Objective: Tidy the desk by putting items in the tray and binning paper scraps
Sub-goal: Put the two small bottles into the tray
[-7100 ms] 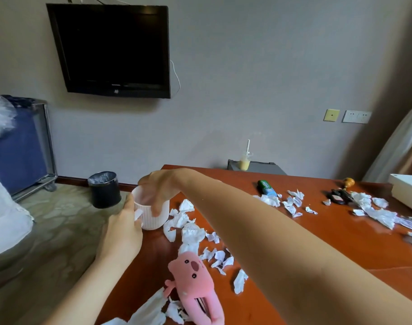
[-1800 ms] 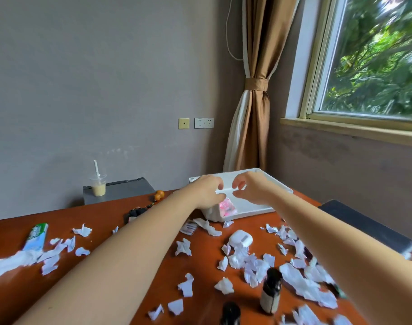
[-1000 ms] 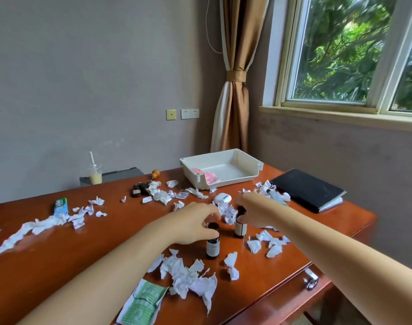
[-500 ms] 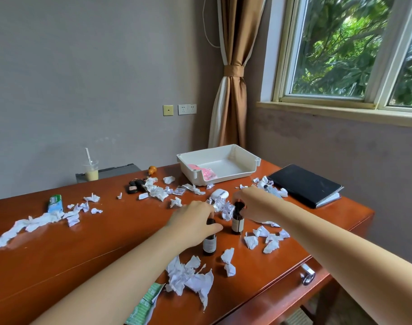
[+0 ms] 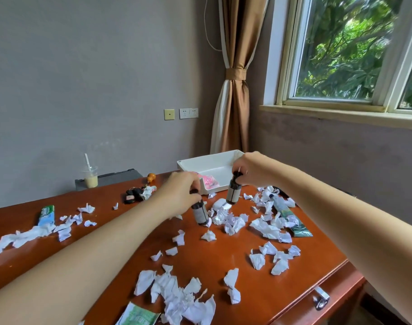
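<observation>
The person is working through the step of moving loose items into the tray (image 5: 201, 161), and both hands are carrying cargo above the surface (image 5: 317, 261). The left hand (image 5: 179, 191) is pinching a small dark bottle (image 5: 200, 213) by its cap, with the bottle hanging clear of the wood; the right hand (image 5: 256, 169) is gripping a second dark bottle (image 5: 232, 193) the same way, higher up and lying at about two o'clock from the first. The white tray is sitting at twelve o'clock on the far side of the surface, just beyond both hands, and a pink item (image 5: 209, 181) is already lying inside it near the front wall. The right bottle appears to be hovering just short of the tray's front edge, though exactly how far short is hard to tell. Torn paper scraps (image 5: 177, 294) are lying all over, thickest at six o'clock and at three o'clock from the left bottle, and a white case (image 5: 218, 204) is resting among them between the two bottles. Judging by this, the next move is calling for both bottles to go over the front wall and be set down beside the pink item, preferably upright; the binning of scraps is not yet finished.
</observation>
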`<state>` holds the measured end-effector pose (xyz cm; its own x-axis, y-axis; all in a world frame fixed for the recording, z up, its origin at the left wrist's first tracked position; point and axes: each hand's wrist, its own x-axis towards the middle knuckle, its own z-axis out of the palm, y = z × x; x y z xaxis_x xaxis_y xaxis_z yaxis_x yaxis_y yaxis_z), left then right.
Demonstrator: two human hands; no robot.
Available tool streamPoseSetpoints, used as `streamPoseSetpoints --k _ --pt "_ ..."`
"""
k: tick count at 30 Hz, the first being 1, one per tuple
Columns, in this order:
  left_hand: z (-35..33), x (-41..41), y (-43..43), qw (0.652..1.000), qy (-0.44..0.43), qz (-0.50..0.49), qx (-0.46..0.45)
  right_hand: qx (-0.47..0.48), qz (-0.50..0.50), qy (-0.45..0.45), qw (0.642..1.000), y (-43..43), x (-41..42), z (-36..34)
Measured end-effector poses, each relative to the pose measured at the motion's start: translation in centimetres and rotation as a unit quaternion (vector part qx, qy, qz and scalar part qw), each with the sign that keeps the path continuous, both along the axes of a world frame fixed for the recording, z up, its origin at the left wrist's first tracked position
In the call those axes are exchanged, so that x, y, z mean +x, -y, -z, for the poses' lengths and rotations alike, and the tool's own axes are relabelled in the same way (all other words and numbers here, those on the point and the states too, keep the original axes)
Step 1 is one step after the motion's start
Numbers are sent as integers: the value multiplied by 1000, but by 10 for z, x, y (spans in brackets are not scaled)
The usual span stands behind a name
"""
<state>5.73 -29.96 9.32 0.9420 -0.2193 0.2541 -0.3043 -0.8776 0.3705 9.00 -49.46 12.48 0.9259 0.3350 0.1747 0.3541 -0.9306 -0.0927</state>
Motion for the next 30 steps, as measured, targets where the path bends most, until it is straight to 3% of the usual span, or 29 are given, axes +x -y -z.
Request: streamPoseSetpoints --k 13,30 --pt "-53 135 -13 993 108 -35 -20 75 39 32 996 -45 120 -32" --pt "15 284 -22 999 42 -8 33 96 94 28 991 -73 262 50"
